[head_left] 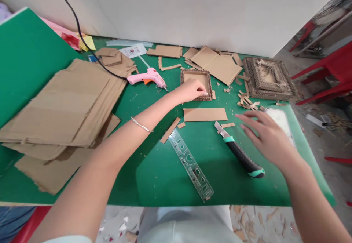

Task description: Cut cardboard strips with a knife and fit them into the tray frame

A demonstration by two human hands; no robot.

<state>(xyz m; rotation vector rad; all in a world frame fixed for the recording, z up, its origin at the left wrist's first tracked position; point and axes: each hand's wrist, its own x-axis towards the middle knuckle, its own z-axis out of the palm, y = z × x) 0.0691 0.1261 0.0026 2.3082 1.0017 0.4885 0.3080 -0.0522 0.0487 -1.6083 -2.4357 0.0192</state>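
My left hand [194, 90] is closed in a pinch over the front right part of a small square cardboard tray [209, 83] with corrugated walls; what its fingertips hold, if anything, is hidden. My right hand [265, 134] hovers open over the right side of the table, fingers stretched out to the left. Just left of it lies a utility knife [242, 156] with a black and teal handle, its blade out. A flat cardboard strip [205, 114] rests in front of the tray. Nearer to me is a clear stencil ruler [191, 166].
A pink hot glue gun [147, 77] with a black cord lies left of the tray. Stacked cardboard sheets [55, 103] fill the left side. A layered corrugated cardboard piece [271, 78] stands at the back right, near cardboard scraps [247, 101]. A white wall [176, 11] borders the green table [154, 173].
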